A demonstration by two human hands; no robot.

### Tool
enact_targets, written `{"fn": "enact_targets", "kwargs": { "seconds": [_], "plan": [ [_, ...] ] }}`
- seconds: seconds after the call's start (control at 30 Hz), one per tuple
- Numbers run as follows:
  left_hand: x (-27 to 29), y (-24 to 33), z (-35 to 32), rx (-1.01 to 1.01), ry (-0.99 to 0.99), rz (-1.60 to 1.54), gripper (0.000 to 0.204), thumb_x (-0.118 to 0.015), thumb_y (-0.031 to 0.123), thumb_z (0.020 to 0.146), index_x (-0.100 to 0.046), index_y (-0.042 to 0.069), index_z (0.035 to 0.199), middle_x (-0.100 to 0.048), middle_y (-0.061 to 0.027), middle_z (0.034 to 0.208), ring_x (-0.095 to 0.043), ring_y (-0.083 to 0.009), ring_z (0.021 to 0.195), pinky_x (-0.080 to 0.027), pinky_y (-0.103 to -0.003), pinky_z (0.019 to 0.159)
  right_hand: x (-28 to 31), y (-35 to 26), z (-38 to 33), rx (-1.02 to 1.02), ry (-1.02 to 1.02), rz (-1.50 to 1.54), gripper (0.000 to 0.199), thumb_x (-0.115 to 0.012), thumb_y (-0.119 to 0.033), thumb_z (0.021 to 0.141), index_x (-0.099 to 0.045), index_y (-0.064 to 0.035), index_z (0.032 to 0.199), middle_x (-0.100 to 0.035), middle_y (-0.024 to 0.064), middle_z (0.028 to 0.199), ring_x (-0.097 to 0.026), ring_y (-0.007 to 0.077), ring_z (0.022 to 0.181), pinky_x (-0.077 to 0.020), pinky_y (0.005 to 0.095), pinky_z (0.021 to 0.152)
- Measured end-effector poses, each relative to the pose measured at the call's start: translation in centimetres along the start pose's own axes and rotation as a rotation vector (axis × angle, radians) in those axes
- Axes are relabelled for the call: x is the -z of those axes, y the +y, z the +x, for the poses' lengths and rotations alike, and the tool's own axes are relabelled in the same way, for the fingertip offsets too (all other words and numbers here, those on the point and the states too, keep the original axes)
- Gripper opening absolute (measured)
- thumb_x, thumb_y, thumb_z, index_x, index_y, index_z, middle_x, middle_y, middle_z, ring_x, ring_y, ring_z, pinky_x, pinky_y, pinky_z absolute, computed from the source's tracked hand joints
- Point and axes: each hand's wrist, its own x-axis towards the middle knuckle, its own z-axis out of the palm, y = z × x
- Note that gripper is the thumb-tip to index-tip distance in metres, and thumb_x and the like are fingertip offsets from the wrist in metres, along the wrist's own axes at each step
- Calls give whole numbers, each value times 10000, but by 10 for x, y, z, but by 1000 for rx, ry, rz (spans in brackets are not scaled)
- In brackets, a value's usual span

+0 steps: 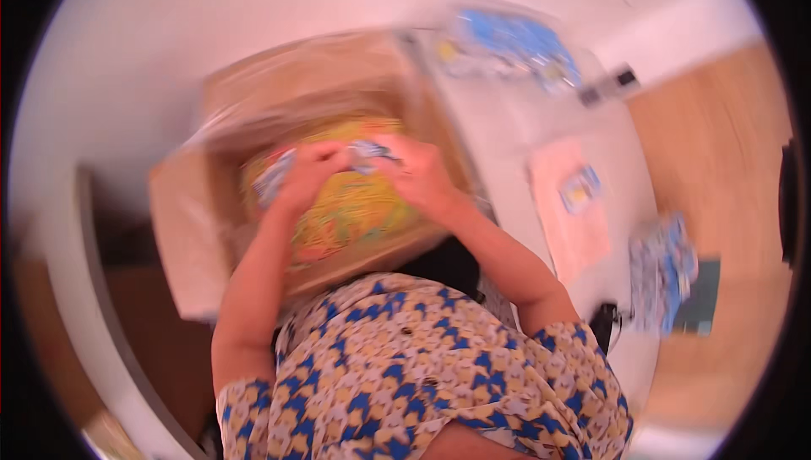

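Observation:
The picture is motion-blurred. An open cardboard box (182, 232) sits in front of me, its flaps spread. Inside lies a mass of yellow, green and orange packets (355, 206). My left hand (306, 174) and my right hand (416, 169) are both down in the box, fingers closed on a small blue-and-white packet (367, 152) held between them above the yellow heap. Another blue-and-white piece (269, 174) shows by my left hand.
A white table (515, 122) runs to the right of the box. On it lie a blue packet in clear wrap (511, 42), a pink sheet (574, 223) with a small blue-yellow packet (580, 190), and more blue packets (663, 270) at the right edge. Wooden floor (718, 173) lies beyond.

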Motion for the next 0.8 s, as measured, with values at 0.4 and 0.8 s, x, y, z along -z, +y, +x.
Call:
{"fn": "enact_targets", "kwargs": {
  "seconds": [0.4,0.8],
  "plan": [
    [75,-19,-14,386,364,1315,478,-827,216,536,-610,100,946,-658,-115,909,-633,-311,885,-499,-407,737,289,104,-148,-476,866,-199,351,-650,-41,756,-561,-24,1095,-639,103,914,-629,160,732,-506,278,680],
    [66,-36,-11,621,379,1431,608,-846,258,560,-603,168,1110,-594,-87,1151,-600,-279,1027,-437,-504,915,275,129,-162,-305,1000,-990,322,-698,-206,814,-632,-67,1096,-586,85,1088,-554,182,879,-462,298,712]
  ]
}}
